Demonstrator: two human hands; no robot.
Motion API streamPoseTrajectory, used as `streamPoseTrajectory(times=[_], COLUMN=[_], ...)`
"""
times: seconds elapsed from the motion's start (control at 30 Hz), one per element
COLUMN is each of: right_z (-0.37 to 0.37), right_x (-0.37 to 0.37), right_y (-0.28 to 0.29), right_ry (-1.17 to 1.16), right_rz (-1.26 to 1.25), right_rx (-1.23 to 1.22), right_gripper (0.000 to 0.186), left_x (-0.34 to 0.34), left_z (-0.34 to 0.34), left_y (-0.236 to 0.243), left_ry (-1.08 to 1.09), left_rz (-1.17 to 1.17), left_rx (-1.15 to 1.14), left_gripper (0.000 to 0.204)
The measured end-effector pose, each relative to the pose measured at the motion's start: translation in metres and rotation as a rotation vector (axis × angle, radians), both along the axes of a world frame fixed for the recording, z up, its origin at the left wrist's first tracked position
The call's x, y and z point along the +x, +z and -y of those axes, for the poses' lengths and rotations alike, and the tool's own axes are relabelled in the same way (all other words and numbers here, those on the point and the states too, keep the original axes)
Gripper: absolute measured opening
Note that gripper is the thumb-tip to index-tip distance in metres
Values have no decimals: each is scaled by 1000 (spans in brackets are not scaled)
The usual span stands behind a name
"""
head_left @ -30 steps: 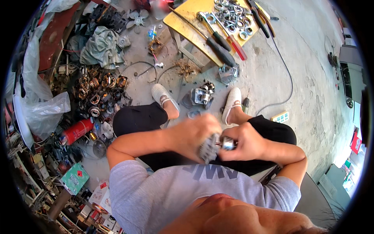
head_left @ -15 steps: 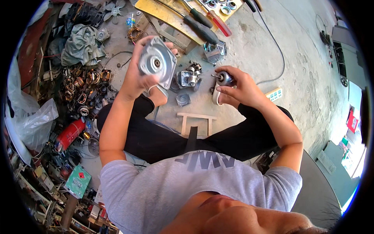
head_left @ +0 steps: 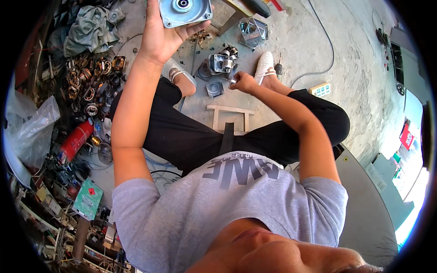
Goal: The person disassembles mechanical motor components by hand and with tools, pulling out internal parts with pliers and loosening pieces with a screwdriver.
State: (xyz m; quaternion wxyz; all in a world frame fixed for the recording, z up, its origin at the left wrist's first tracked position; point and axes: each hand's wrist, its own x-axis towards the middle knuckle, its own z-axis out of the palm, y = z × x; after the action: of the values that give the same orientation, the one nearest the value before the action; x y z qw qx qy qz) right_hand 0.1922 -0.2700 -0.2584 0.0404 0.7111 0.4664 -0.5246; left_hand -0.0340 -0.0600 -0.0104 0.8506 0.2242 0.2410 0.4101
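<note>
left hand (head_left: pixel 160 38) up high, fingers clamped on square metal cover (head_left: pixel 183 11). right hand (head_left: pixel 243 83) low, fingers pinched on tiny part, just right of motor block (head_left: pixel 221 63) on floor.

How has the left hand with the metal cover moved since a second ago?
Yes: left hand carried the metal cover from the lap, forward past the shoe.

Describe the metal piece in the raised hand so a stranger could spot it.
Start at the concrete floor, then follow the person's outstretched left hand upward. On its palm rests the motor end cover: a flat, silvery square plate with a round hub in its centre, paler and smoother than the rusty coils heaped to the left.
</note>
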Motion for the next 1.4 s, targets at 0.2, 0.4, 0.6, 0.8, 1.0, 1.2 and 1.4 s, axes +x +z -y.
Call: streamPoseTrajectory(times=[0.2, 0.4, 0.6, 0.8, 1.0, 1.2, 1.4], right_z=[30, 50, 35, -52, -110, -171, -206], right_x=[-37, -40, -33, -28, 14, 18, -14], right_y=[-88, -125, -104, 110, 288, 304, 272], right_ry=[-471, -751, -535, 410, 298, 217, 275], right_rz=[-13, -113, -241, -321, -105, 256, 633], right_rx=[-361, -228, -282, -23, 731, 1036, 923], right_gripper=[41, 58, 65, 41, 25, 22, 25], left_x=[-6, -11, -8, -9, -14, -16, -30], left_z=[4, 6, 1, -4, -21, -40, -48], left_y=[2, -2, -9, 1, 25, 36, 54], left_ry=[-43, -50, -137, -60, 211, 322, 308], left_rz=[186, 201, 222, 197, 249, 373, 463], left_rx=[-162, -163, -53, -14, -23, -28, 8], left_gripper=[79, 77, 87, 82, 71, 68, 61])
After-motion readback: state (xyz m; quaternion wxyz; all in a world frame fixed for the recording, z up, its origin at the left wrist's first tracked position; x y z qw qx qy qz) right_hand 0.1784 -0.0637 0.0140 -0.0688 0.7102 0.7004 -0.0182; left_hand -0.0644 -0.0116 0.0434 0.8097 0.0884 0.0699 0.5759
